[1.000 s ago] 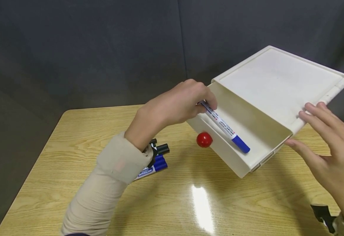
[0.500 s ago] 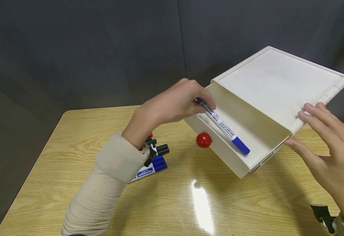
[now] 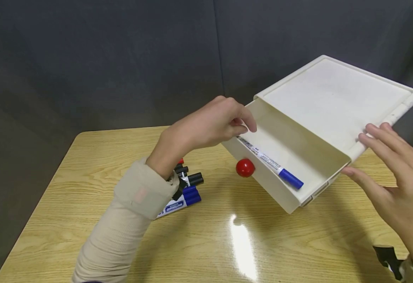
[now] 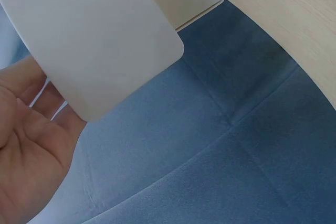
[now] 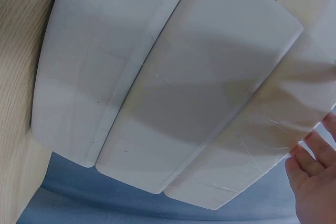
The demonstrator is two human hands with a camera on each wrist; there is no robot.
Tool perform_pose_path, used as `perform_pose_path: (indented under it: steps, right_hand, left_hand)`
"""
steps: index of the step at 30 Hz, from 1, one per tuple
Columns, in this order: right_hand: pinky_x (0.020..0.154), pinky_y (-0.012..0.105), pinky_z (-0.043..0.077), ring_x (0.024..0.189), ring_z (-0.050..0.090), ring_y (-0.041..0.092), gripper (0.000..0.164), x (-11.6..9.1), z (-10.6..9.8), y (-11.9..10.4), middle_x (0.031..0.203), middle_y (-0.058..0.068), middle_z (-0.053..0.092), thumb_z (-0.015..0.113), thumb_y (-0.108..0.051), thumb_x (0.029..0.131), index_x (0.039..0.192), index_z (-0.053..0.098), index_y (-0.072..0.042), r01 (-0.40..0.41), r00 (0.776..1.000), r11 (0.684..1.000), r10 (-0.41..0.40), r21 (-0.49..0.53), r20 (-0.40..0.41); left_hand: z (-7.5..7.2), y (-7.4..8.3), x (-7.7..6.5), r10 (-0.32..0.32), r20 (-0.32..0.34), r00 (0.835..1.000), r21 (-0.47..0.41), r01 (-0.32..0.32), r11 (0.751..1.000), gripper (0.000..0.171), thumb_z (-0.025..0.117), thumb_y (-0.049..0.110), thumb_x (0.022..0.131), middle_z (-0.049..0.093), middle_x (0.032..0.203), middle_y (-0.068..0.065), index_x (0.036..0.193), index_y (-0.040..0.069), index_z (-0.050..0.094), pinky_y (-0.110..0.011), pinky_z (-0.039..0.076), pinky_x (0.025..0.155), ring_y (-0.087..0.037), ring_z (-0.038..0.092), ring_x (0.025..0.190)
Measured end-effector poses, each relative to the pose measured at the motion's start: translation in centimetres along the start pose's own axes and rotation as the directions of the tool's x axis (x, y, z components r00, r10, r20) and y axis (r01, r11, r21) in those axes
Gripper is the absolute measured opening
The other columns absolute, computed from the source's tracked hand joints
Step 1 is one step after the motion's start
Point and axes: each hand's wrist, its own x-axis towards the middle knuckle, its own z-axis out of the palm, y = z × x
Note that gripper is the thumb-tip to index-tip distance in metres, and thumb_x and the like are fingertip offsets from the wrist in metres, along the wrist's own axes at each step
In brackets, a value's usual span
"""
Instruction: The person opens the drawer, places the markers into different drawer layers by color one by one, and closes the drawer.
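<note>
My left hand (image 3: 211, 124) hangs over the far-left corner of the pulled-out drawer (image 3: 273, 196), fingers loosely bent with nothing between them. Just below its fingertips, a blue-capped whiteboard marker (image 3: 270, 162) lies in the drawer along the front wall, cap toward the near end. A round red knob (image 3: 245, 168) sits on the drawer front. Fairly straight fingers of my right hand (image 3: 401, 173) rest on the near edge of the white drawer box (image 3: 337, 102), with the thumb lower at its side. The right wrist view shows those fingertips against the white side panel (image 5: 199, 87).
Left of the drawer, partly behind my left forearm, several whiteboard markers lie on the wooden table (image 3: 206, 243): blue-capped markers (image 3: 191, 195), black-capped markers (image 3: 195, 179) and a bit of red (image 3: 181, 161). A dark curtain (image 3: 139, 59) hangs behind the table.
My left hand has let go of the blue-capped marker, which has dropped from a slant to lie along the drawer's front wall. The right hand and box have stayed nearly still.
</note>
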Motion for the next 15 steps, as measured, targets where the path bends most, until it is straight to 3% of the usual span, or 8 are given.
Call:
perform_pose_path:
  steps: [7, 15]
  right_hand:
    - [0.115, 0.033, 0.041, 0.13, 0.058, 0.027, 0.073, 0.0, 0.2, 0.0, 0.121, 0.025, 0.068, 0.068, -0.058, 0.083, 0.109, 0.071, 0.01, 0.0, 1.0, 1.0, 0.0, 0.019, -0.015]
    - [0.115, 0.034, 0.041, 0.13, 0.058, 0.028, 0.072, 0.1, 0.2, 0.1, 0.122, 0.025, 0.067, 0.068, -0.058, 0.083, 0.109, 0.07, 0.01, 0.008, 1.0, 1.0, -0.008, 0.024, -0.013]
  left_hand:
    - [0.2, -0.5, -0.4, 0.049, -0.063, 0.997, 0.039, -0.047, 0.998, 0.023, 0.062, 0.005, 0.096, 0.072, 0.119, -0.003, 0.116, 0.007, 0.073, -0.023, 0.054, 0.093, -0.013, 0.066, 0.108]
    - [0.3, -0.9, -1.1, 0.097, -0.201, 0.975, 0.035, -0.092, 0.995, 0.023, 0.065, 0.006, 0.095, 0.073, 0.117, -0.003, 0.116, 0.007, 0.073, -0.025, 0.054, 0.094, -0.014, 0.067, 0.108]
